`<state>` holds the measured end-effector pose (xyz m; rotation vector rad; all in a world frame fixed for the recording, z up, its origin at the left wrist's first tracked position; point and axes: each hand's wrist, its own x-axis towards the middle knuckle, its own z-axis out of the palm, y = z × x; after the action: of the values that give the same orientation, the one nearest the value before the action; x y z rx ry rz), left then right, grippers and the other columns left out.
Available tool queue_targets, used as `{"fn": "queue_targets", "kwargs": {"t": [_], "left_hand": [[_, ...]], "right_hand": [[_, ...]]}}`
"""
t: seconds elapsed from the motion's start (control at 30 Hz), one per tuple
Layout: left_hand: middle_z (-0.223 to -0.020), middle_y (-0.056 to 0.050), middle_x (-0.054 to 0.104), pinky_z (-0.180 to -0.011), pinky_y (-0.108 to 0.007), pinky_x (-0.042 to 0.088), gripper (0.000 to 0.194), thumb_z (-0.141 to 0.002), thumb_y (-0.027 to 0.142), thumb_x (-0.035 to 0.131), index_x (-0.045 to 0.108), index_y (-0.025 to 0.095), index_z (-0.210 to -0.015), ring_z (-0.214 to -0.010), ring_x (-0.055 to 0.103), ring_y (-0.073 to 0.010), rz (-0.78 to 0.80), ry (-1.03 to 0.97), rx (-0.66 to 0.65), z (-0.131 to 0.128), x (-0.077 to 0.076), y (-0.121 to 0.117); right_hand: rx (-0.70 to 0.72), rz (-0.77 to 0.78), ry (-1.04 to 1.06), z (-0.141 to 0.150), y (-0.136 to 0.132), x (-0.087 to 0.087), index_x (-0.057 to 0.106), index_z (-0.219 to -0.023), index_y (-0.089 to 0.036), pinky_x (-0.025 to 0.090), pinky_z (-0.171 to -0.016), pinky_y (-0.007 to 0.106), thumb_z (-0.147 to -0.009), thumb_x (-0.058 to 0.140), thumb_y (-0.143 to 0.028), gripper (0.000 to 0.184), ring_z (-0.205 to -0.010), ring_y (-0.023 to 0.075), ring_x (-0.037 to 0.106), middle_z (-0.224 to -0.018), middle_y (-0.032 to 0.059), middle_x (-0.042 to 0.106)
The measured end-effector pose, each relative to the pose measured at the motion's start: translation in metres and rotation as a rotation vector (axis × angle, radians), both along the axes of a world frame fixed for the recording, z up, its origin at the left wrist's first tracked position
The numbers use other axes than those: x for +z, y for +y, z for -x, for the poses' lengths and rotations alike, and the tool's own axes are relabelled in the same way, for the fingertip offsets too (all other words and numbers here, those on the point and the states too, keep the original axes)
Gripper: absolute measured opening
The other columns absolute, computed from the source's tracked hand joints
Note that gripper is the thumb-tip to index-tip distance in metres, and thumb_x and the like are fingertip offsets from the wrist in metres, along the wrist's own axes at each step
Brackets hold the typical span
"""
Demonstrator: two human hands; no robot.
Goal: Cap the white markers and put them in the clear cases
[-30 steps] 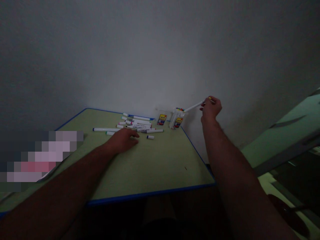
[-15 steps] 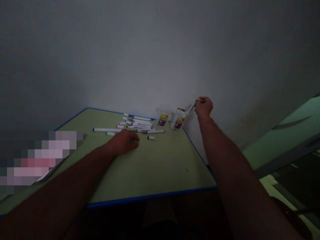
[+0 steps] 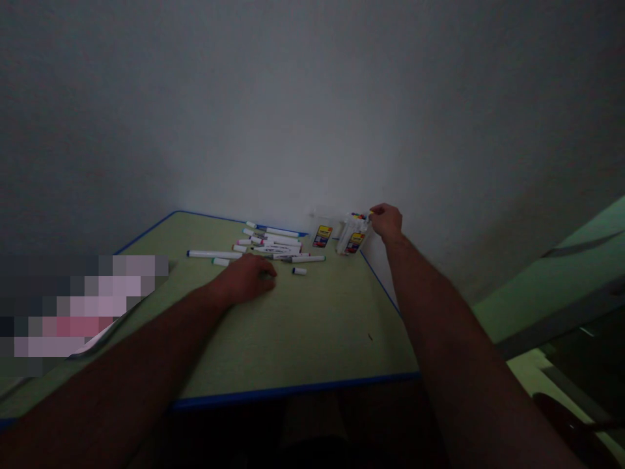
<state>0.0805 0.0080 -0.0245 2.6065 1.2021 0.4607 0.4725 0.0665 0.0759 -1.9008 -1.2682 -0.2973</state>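
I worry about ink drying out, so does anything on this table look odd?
Yes: several markers appear uncapped, and a dark-ended cap lies loose in front of them. A thin dark mark on the table also stands out, too small to identify.

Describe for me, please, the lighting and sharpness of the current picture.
Head view: dim overall, the wall palest around its middle and darker toward the corners; head view: markers stand out pale, but case labels are too small and soft to read; head view: pixel blocks hide an area at left.
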Motion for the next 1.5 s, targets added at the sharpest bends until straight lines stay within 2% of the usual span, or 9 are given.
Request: {"fn": "queue_targets", "kwargs": {"t": [0.37,0.6,0.77,0.93,1.1,1.27,1.5], "left_hand": [[-0.115,-0.011,0.077,-0.098,-0.037,0.049,0.035,-0.083,0.035,0.059,0.079,0.017,-0.106,-0.108,0.069,-0.0266,-0.016,0.005,-0.017,0.0,-0.001,0.002],[-0.114,-0.011,0.077,-0.098,-0.037,0.049,0.034,-0.083,0.035,0.06,0.079,0.017,-0.105,-0.107,0.069,-0.0263,-0.015,-0.025,-0.035,0.0,-0.004,0.004],[-0.112,-0.01,0.077,-0.096,-0.037,0.049,0.032,-0.084,0.035,0.059,0.079,0.019,-0.103,-0.106,0.07,-0.0261,-0.029,-0.019,-0.037,0.0,-0.003,0.003],[-0.114,-0.01,0.077,-0.098,-0.038,0.049,0.034,-0.084,0.036,0.058,0.079,0.019,-0.105,-0.108,0.069,-0.0266,-0.023,-0.009,-0.035,0.001,-0.003,0.003],[-0.114,-0.01,0.076,-0.099,-0.037,0.048,0.035,-0.084,0.036,0.058,0.079,0.018,-0.105,-0.108,0.069,-0.0263,-0.022,0.007,-0.028,0.001,-0.002,0.002],[-0.112,-0.011,0.077,-0.098,-0.036,0.049,0.035,-0.085,0.036,0.057,0.079,0.016,-0.105,-0.107,0.069,-0.0259,-0.03,0.0,-0.06,0.001,-0.002,0.002],[-0.112,-0.01,0.077,-0.097,-0.036,0.049,0.035,-0.085,0.037,0.057,0.079,0.018,-0.104,-0.105,0.069,-0.0256,-0.038,-0.005,-0.044,0.001,-0.005,0.005]], "right_hand": [[0.003,0.043,0.067,-0.007,0.006,-0.009,0.081,-0.098,-0.015,0.053,-0.089,0.032,-0.07,0.075,-0.014,0.029,-0.093,0.0222,0.072,-0.1,0.0097,0.079],[-0.016,0.034,0.111,-0.005,0.003,-0.007,0.082,-0.092,-0.015,0.055,-0.08,0.031,-0.067,0.078,-0.018,0.025,-0.087,0.0224,0.073,-0.092,0.0092,0.079],[-0.03,0.104,0.115,-0.008,0.006,-0.004,0.08,-0.09,-0.015,0.056,-0.075,0.032,-0.068,0.077,-0.02,0.024,-0.083,0.023,0.072,-0.088,0.0094,0.078],[-0.04,0.161,0.013,-0.004,0.003,0.003,0.079,-0.087,-0.014,0.056,-0.078,0.034,-0.068,0.075,-0.017,0.02,-0.083,0.0238,0.072,-0.086,0.0111,0.077],[-0.044,0.134,-0.096,0.001,-0.001,0.006,0.08,-0.088,-0.016,0.055,-0.083,0.034,-0.068,0.074,-0.015,0.021,-0.088,0.024,0.072,-0.092,0.0113,0.078],[-0.053,0.228,-0.14,0.003,-0.002,0.009,0.081,-0.088,-0.016,0.055,-0.083,0.034,-0.073,0.073,-0.018,0.017,-0.089,0.0244,0.072,-0.094,0.0118,0.078],[-0.035,0.279,-0.261,0.008,-0.003,0.017,0.081,-0.086,-0.015,0.056,-0.082,0.034,-0.074,0.07,-0.013,0.017,-0.088,0.0251,0.073,-0.094,0.0133,0.078]]}}
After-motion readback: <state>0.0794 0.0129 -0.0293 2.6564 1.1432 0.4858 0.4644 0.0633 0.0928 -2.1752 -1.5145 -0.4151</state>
